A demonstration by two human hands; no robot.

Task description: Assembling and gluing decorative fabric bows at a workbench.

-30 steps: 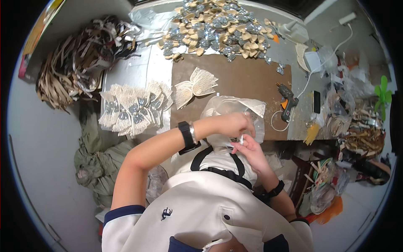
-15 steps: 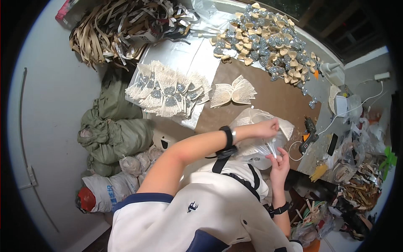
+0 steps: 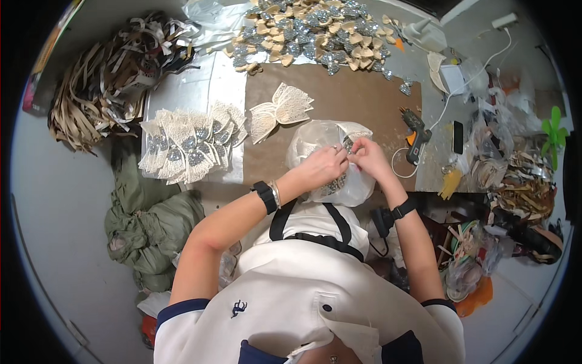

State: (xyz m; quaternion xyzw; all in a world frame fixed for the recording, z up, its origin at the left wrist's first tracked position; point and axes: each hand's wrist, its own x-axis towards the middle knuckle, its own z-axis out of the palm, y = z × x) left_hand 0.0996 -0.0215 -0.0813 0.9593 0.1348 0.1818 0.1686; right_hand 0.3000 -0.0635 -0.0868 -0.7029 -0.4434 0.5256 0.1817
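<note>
left hand (image 3: 326,165) and right hand (image 3: 368,156) meet fingertip to fingertip over a clear plastic bag (image 3: 315,142) at the near edge of the table (image 3: 357,97). both are pinched shut on a small glittery piece (image 3: 347,144) between them; the grip is fine, thumbs and forefingers together, other fingers curled. judged: the piece is held above the bag so it sits close to the body and anything dropped lands in the plastic. the bag itself rests on the brown board, bulging, partly under the wrists.

just beyond, mid-board, lies one cream lace bow (image 3: 280,112). toward the left edge, a fanned row of finished bows (image 3: 188,145), overlapped, likely to keep them ordered. far edge: a heap of glitter pieces (image 3: 315,33). right of the hands, a glue gun (image 3: 415,126), cord trailing.
</note>
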